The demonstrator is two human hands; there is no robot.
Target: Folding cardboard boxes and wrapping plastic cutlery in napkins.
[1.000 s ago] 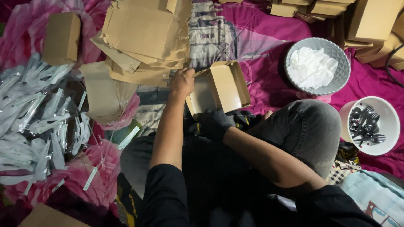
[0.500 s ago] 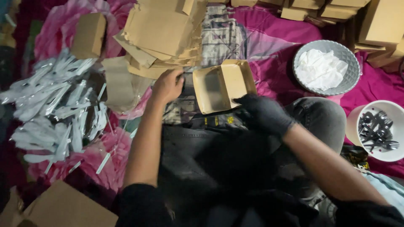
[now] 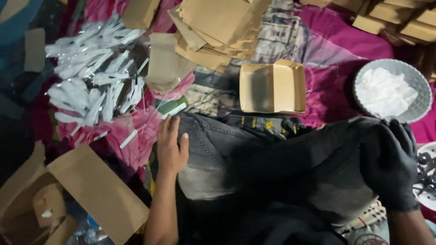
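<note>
My left hand (image 3: 171,146) is bare and rests flat on my grey-trousered left knee, fingers apart, holding nothing. My right hand (image 3: 391,164) wears a black glove and lies on my right knee, close to a white bowl of dark pieces (image 3: 427,179) at the right edge. It grips nothing that I can see. An open brown cardboard box (image 3: 272,87) sits on the patterned cloth just beyond my knees, empty inside.
A pile of clear-wrapped white plastic cutlery (image 3: 93,77) lies at the left. Flat brown box blanks (image 3: 218,27) are stacked at top centre. A grey basket with white tissue (image 3: 393,90) stands at the right. A large cardboard carton (image 3: 86,190) is at bottom left.
Both hands have left the open box. The left hand dropped back onto my left knee; the gloved right hand moved right, toward the bowl. The view shifted.
</note>
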